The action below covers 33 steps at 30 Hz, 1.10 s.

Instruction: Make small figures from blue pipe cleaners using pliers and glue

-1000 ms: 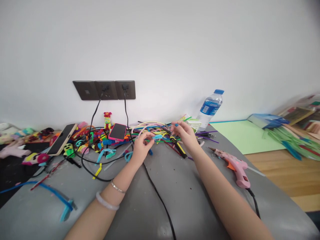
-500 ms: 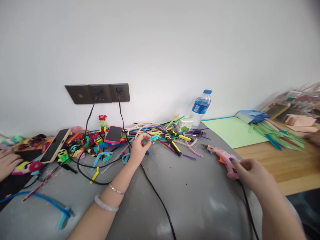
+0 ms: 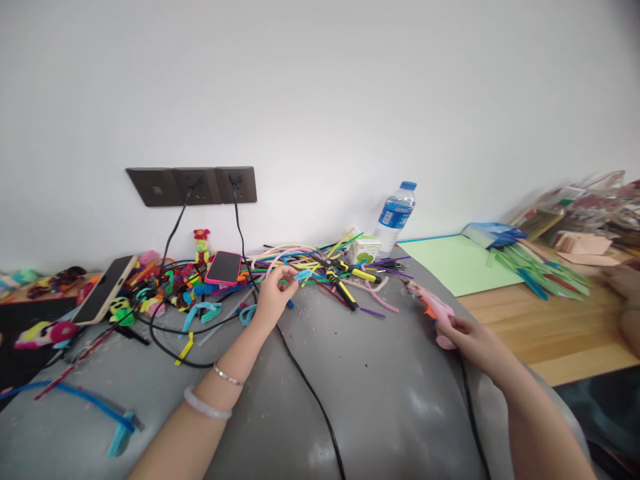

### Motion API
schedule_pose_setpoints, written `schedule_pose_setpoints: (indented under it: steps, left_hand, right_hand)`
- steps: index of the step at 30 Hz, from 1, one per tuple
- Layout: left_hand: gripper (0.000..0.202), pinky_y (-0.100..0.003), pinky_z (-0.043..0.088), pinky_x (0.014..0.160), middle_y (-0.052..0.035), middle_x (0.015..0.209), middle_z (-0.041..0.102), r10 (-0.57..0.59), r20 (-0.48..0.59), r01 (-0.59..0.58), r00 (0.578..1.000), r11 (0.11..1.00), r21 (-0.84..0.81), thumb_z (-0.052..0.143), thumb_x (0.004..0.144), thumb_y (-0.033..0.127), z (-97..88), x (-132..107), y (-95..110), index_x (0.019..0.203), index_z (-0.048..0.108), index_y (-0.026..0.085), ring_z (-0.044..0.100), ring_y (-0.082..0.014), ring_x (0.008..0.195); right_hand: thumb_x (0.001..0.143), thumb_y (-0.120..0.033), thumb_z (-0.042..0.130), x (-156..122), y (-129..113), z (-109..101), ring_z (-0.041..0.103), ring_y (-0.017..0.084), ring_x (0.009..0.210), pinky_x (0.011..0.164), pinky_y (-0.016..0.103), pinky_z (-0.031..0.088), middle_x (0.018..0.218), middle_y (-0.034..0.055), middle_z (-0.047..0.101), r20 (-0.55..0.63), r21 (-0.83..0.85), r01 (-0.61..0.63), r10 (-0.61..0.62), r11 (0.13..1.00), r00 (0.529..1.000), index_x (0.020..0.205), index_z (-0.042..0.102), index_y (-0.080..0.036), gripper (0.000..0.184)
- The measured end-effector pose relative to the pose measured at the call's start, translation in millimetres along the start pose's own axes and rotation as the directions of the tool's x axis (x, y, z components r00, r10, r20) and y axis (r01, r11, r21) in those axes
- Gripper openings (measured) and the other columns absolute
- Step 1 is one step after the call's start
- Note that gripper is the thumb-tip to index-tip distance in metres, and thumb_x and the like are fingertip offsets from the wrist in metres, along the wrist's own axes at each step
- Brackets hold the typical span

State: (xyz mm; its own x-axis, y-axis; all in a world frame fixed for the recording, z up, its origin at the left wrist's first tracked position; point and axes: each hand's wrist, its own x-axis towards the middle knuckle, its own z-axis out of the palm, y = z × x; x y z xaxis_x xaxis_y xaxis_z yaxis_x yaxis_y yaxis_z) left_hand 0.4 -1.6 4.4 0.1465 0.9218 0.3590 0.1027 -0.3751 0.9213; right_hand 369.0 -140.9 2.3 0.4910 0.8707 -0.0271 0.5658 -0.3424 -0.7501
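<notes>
My left hand point(image 3: 276, 293) pinches a small light-blue piece of pipe cleaner point(image 3: 303, 275) between thumb and fingertips, just above the table. On the right, my right hand point(image 3: 467, 337) is closed around the handle of a pink hot glue gun point(image 3: 431, 308) with an orange trigger. Its nozzle points away to the upper left, and a black cord trails from the handle. Beyond my left hand lies a heap of coloured pipe cleaners point(image 3: 287, 257). Yellow-and-black pliers point(image 3: 345, 290) rest at the right of that heap.
A water bottle point(image 3: 395, 219) and a small white-green box point(image 3: 364, 251) stand by the wall. Two phones, a black one point(image 3: 106, 288) and a pink-edged one point(image 3: 224, 268), lie among small pipe-cleaner figures. Black cords cross the grey table point(image 3: 300, 427). Another person's hand point(image 3: 623, 287) is far right.
My right hand has moved left and closed around the glue gun's handle. My left hand still holds the blue piece. Another person's hand at the far left has left the view.
</notes>
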Motion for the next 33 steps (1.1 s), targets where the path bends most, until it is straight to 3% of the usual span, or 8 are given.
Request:
schedule_pose_setpoints:
  steps: [2, 4, 7, 11, 16, 21, 26, 33]
  left_hand:
    - [0.012, -0.021, 0.043, 0.054, -0.0037, 0.087, 0.064, 0.006, 0.0, -0.006, 1.0, 1.0, 0.006, 0.061, 0.073, 0.02, 0.2, 0.2, -0.5, 0.085, 0.061, 0.018, 0.062, -0.0148, 0.075]
    - [0.013, -0.02, 0.043, 0.054, -0.0038, 0.087, 0.064, 0.008, 0.005, -0.008, 1.0, 1.0, 0.01, 0.061, 0.073, 0.019, 0.4, 0.4, -1.2, 0.086, 0.061, 0.018, 0.062, -0.0148, 0.075]
    - [0.013, -0.02, 0.043, 0.054, -0.0039, 0.087, 0.065, 0.007, 0.001, -0.007, 1.0, 1.0, 0.008, 0.061, 0.073, 0.019, 0.1, 0.7, -2.3, 0.086, 0.061, 0.018, 0.062, -0.0147, 0.076]
    - [0.012, -0.02, 0.044, 0.054, -0.0042, 0.088, 0.065, 0.011, -0.015, -0.011, 1.0, 1.0, 0.005, 0.061, 0.073, 0.017, -0.8, 0.8, -2.6, 0.085, 0.061, 0.018, 0.063, -0.0151, 0.077]
    - [0.013, -0.02, 0.044, 0.056, -0.0046, 0.092, 0.064, 0.016, -0.035, -0.016, 0.999, 1.0, 0.007, 0.062, 0.073, 0.016, -2.2, 1.8, -2.8, 0.086, 0.061, 0.018, 0.062, -0.0144, 0.076]
    - [0.012, -0.021, 0.044, 0.056, -0.0044, 0.09, 0.065, 0.017, -0.042, -0.017, 0.999, 1.0, 0.001, 0.062, 0.073, 0.016, -2.9, 2.6, -2.9, 0.085, 0.061, 0.018, 0.062, -0.0149, 0.075]
    - [0.013, -0.021, 0.044, 0.057, -0.0044, 0.09, 0.065, 0.025, -0.038, -0.026, 0.999, 1.0, -0.004, 0.061, 0.073, 0.016, -3.2, 1.6, -2.1, 0.085, 0.062, 0.019, 0.063, -0.0152, 0.076]
    - [0.012, -0.021, 0.045, 0.058, -0.0041, 0.088, 0.066, 0.02, -0.044, -0.02, 0.999, 1.0, -0.004, 0.061, 0.073, 0.015, -3.2, 0.6, -1.4, 0.084, 0.062, 0.019, 0.063, -0.0157, 0.077]
  right_hand:
    - [0.067, -0.054, 0.065, -7.8, -11.3, 6.7, 0.065, 0.027, 0.054, 0.05, 0.036, 0.047, 0.061, 0.0059, 0.068, 0.038, 0.177, -0.153, 0.148, 0.972, 0.988, 0.076, 0.063, -0.022, 0.033]
    - [0.068, -0.053, 0.065, -14.6, -27.9, 14.1, 0.066, 0.024, 0.056, 0.053, 0.035, 0.049, 0.069, 0.0065, 0.071, 0.033, 0.322, -0.15, 0.147, 0.935, 0.989, 0.088, 0.06, -0.022, 0.037]
    - [0.068, -0.043, 0.067, -17.1, -58.8, 25.4, 0.056, 0.017, 0.047, 0.049, 0.031, 0.046, 0.064, 0.0024, 0.066, 0.014, 0.43, -0.021, 0.017, 0.902, 1.0, 0.092, 0.057, -0.022, 0.034]
    - [0.07, -0.029, 0.061, -4.0, -103.7, 40.0, 0.045, 0.012, 0.046, 0.041, 0.025, 0.035, 0.056, -0.0018, 0.054, -0.018, 0.526, 0.147, -0.162, 0.838, 0.987, 0.075, 0.053, -0.022, 0.011]
    - [0.076, -0.026, 0.057, 23.4, -140.1, 64.9, 0.04, 0.011, 0.044, 0.044, 0.028, 0.033, 0.048, -0.0027, 0.046, 0.223, 0.656, 0.188, -0.426, 0.731, 0.877, 0.069, 0.053, -0.02, 0.01]
    - [0.08, -0.038, 0.062, 31.6, -131.1, 82.4, 0.029, 0.009, 0.04, 0.043, 0.025, 0.023, 0.046, -0.009, 0.039, 0.381, 0.631, 0.144, -0.466, 0.762, 0.798, 0.108, 0.058, -0.017, 0.035]
    - [0.078, -0.052, 0.067, 29.1, -117.1, 82.2, 0.034, 0.008, 0.046, 0.047, 0.025, 0.025, 0.051, -0.0058, 0.044, 0.444, 0.524, 0.244, -0.506, 0.816, 0.739, 0.089, 0.061, -0.015, 0.039]
    - [0.078, -0.063, 0.062, 27.9, -117.2, 88.0, 0.032, 0.009, 0.045, 0.047, 0.025, 0.027, 0.047, -0.006, 0.041, 0.436, 0.494, 0.286, -0.519, 0.821, 0.736, 0.073, 0.054, -0.018, 0.046]
